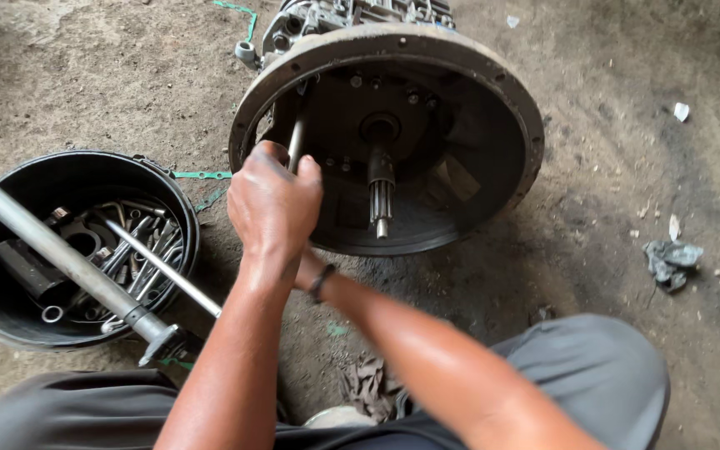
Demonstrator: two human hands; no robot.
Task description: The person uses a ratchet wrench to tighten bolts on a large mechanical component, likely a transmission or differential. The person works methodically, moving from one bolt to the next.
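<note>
**Two hands on a rod at the mouth of a gearbox housing**

A round black tub point(178, 218) sits on the dirt floor point(610, 167) at the left. Inside it lies a jumble of spanners point(145, 250) and other steel tools, too tangled to count, along with a dark blocky part point(22, 268) and a small ring point(52, 313). A long grey pipe handle point(52, 246) rests slantwise across the tub's rim, its lower end reaching out over the ground, and a thinner bright bar point(164, 268) leans out of the tub beside it.

The gearbox bell housing point(510, 108) stands on its edge just beyond the tub, its wide round mouth facing the camera. Its flange is rusty brown with bolt holes around it; the inside is dark and greasy. One splined shaft point(381, 196) sticks out of the centre.

The left hand point(272, 204) is clamped in a fist around a metal rod point(297, 142) that runs up into the housing's left side. The right hand point(303, 268) is tucked under the left one and mostly hidden, so its grip cannot be told; a dark band point(321, 282) circles its wrist.

One crumpled rag point(670, 260) lies on the floor at the right, another point(370, 385) near the grey-trousered knees, and a green gasket point(200, 175) shows behind the tub
</note>
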